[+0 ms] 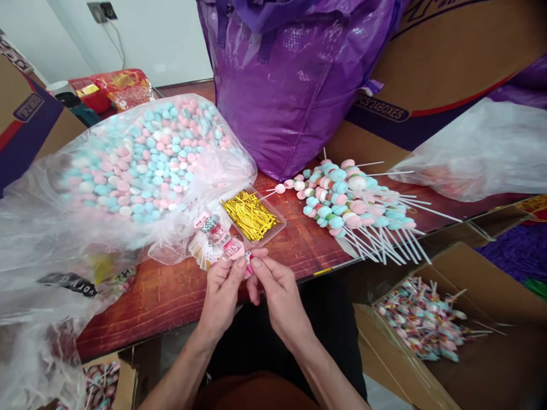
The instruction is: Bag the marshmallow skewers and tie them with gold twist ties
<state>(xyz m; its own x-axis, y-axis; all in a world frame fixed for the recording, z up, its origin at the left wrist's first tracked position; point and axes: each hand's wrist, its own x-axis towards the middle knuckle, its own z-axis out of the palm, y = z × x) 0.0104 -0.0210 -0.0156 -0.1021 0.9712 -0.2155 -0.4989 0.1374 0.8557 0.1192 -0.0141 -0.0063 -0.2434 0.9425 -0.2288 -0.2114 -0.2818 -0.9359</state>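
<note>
My left hand [224, 293] and my right hand [277, 290] meet at the table's front edge, thumbs and fingertips pinched together. Between them is a small pink printed plastic wrapper [234, 249], its lower end partly covered by my fingers. Just beyond lie more printed wrappers [209, 225] and a clear tray [280, 225] of gold twist ties [250, 215]. To the right is a pile of marshmallow skewers [342, 196] in pink, blue and white, their white sticks pointing mostly toward me and to the right.
A large clear bag of loose marshmallows [162, 154] covers the table's left side. Behind stands a purple bag [286, 85]. An open cardboard box [410, 353] below right holds wrapped skewers [423, 319]. Another white plastic bag [478, 148] lies at the right.
</note>
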